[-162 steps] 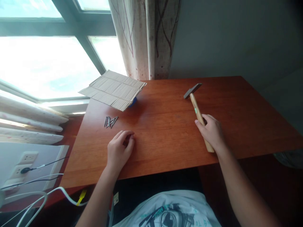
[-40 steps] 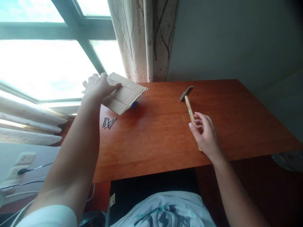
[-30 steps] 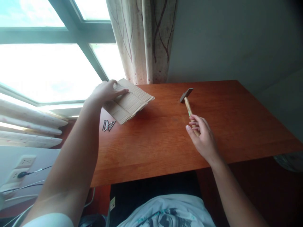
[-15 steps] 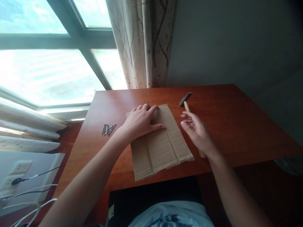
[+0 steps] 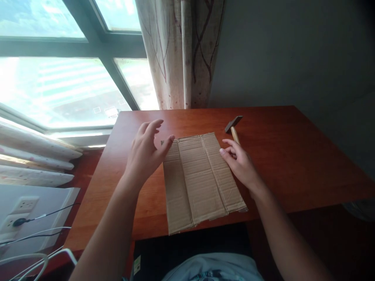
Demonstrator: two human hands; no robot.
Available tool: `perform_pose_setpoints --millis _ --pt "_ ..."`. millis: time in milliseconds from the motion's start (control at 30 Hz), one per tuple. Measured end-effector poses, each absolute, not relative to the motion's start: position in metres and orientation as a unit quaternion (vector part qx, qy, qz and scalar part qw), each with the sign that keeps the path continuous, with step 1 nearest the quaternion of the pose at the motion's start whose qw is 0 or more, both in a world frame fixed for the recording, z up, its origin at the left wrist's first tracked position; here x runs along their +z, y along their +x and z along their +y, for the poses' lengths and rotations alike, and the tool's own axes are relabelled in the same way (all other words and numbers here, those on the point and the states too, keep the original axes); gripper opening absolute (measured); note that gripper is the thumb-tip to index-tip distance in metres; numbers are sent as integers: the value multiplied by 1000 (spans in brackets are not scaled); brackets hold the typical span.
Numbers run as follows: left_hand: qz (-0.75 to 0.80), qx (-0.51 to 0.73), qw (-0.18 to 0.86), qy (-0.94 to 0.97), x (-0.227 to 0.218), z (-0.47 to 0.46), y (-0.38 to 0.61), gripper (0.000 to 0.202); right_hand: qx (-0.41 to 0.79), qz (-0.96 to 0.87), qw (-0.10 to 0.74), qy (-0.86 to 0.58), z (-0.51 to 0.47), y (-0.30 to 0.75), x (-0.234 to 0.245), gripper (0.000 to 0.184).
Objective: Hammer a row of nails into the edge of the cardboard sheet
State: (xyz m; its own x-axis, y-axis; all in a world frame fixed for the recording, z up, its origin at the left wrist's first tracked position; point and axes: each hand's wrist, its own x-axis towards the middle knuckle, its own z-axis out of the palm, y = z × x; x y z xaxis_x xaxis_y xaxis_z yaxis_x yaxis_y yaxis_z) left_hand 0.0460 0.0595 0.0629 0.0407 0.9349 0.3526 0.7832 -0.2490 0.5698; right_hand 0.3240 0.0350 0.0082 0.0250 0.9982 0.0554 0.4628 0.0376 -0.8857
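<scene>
A creased sheet of brown cardboard (image 5: 202, 179) lies flat on the wooden table, its near edge by the table's front edge. Over the cardboard's upper left corner, my left hand (image 5: 148, 150) is raised with fingers apart and nothing between them. My right hand (image 5: 238, 162) is beside the right edge of the cardboard, fingers loosely curled and thumb apart; whether it touches the edge I cannot tell. Behind that hand lies a hammer (image 5: 233, 124) with a dark metal head and a pale wooden handle, mostly covered by the hand. The nails are hidden behind my left hand and forearm.
The reddish wooden table (image 5: 293, 156) reaches toward a grey wall (image 5: 287, 54) on the right. A window (image 5: 73, 89) and a patterned curtain (image 5: 172, 54) stand behind it. At lower left are a wall socket (image 5: 25, 205) and white cables (image 5: 43, 259).
My left hand has lifted off the cardboard and moved left, uncovering its top and now hiding the nails. My right hand has come closer to the cardboard's right edge.
</scene>
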Motion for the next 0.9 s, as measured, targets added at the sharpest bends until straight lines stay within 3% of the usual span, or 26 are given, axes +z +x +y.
perform_pose_setpoints --millis 167,333,433,700,900 --pt "666 353 224 619 45 29 30 36 360 -603 372 -607 30 323 11 50" --pt "594 372 427 572 34 2 36 41 415 -567 396 -591 28 317 11 45" --pt "557 398 489 540 35 -6 44 35 453 -526 435 -574 28 315 9 41" --pt "507 416 539 528 40 -5 60 34 428 -429 520 -602 27 344 27 33" --pt "529 407 519 534 28 0 64 34 395 -425 511 -634 23 374 26 32"
